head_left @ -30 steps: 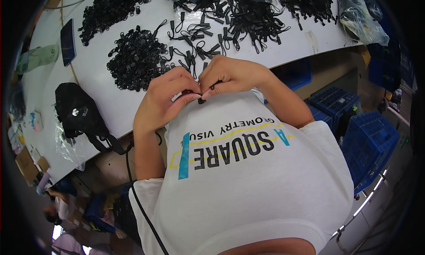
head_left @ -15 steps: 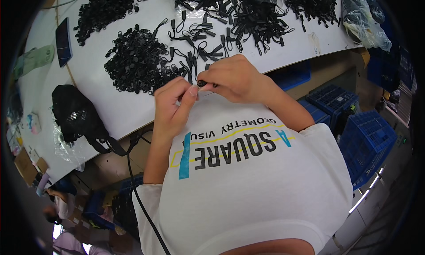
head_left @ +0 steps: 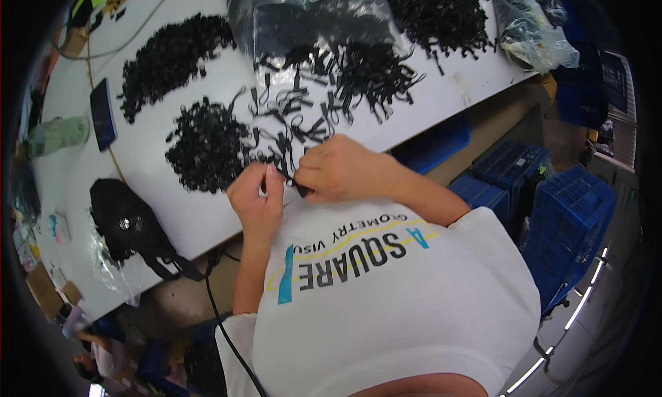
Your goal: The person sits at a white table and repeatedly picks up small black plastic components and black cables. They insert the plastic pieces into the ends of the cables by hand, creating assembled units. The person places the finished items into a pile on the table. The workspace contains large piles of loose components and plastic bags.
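Close to my chest, at the table's near edge, both hands work together. My right hand (head_left: 343, 169) has its fingers curled round a small black cord pull (head_left: 299, 189), whose dark end shows under the fingertips. Beside it my left hand (head_left: 256, 197) is closed, thumb against forefinger; what it pinches is too small to make out. Just beyond the hands lie loose black cord pulls (head_left: 293, 107) with thin loops and stubby ends. To their left rises a heap of small black plastic pieces (head_left: 207, 145).
A clear plastic bag (head_left: 310, 18) lies behind the cord pulls. More black heaps (head_left: 176, 59) fill the far side. At left are a phone (head_left: 103, 114), a greenish bottle (head_left: 61, 135) and a black bag (head_left: 127, 218). Blue crates (head_left: 569, 225) stand at right below the table.
My view has tilted, so the table and hands sit lower in the picture. Both hands remain close together, and the right fingers now cover more of the cord pull.
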